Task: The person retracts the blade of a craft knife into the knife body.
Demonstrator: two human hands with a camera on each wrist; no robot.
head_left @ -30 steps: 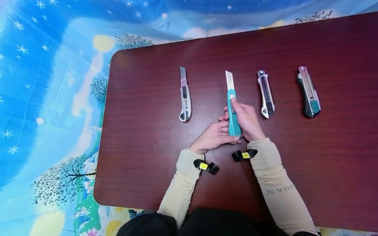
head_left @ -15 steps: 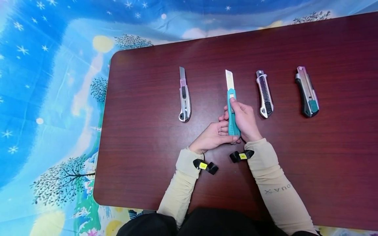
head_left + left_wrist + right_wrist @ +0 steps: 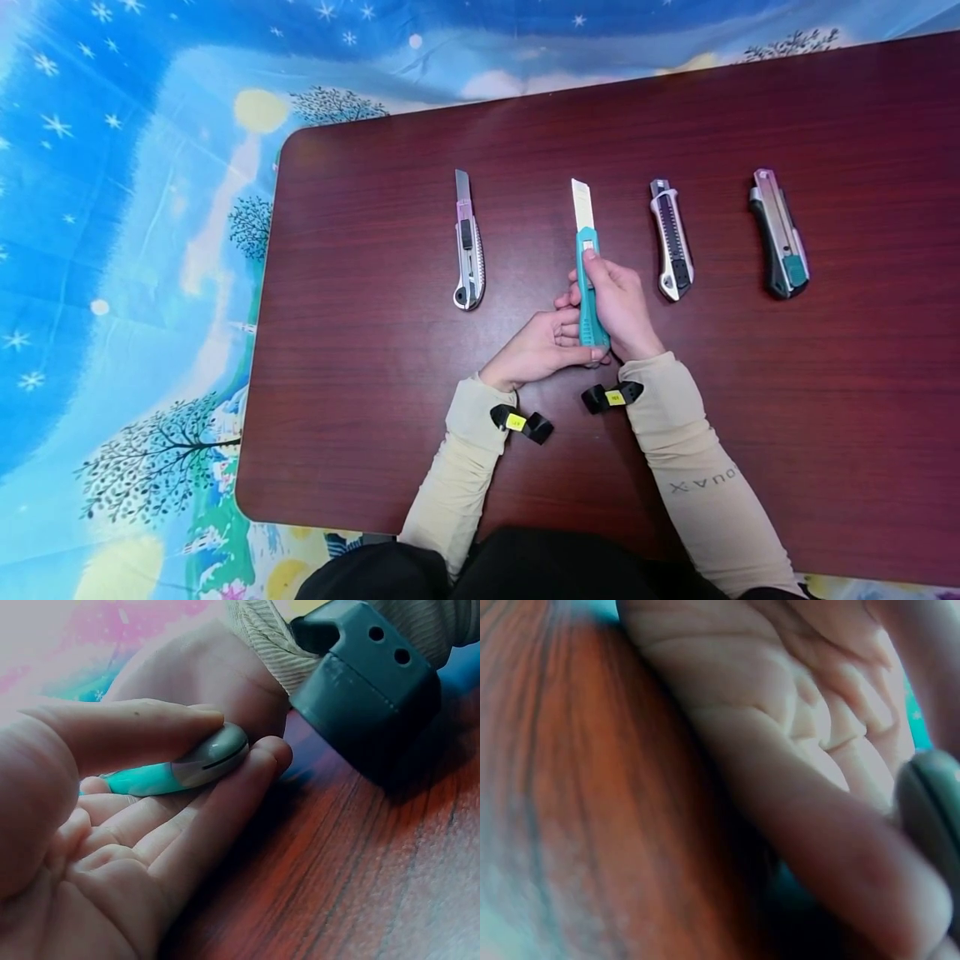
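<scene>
A teal utility knife (image 3: 589, 317) with its wide blade (image 3: 582, 204) extended points away from me. My right hand (image 3: 624, 307) grips the handle's middle from the right, thumb on the slider. At the butt end, my left hand (image 3: 543, 346) pinches the knife between thumb and fingers. The left wrist view shows the knife's grey end cap (image 3: 217, 757) under the left thumb, with fingers beneath. In the right wrist view, the right palm (image 3: 727, 682) and curled fingers fill the frame, and the grey end cap (image 3: 934, 802) shows at the right edge.
On the dark red table (image 3: 360, 333) lie three more utility knives: a silver one (image 3: 469, 250) with blade out at left, a white-and-black one (image 3: 672, 242) to the right, and a black-and-green one (image 3: 780, 237) farther right. A patterned blue cloth (image 3: 135, 208) borders the table.
The right forearm has shifted slightly left over the last second. Both hands keep their hold on the teal utility knife, its blade at the same length.
</scene>
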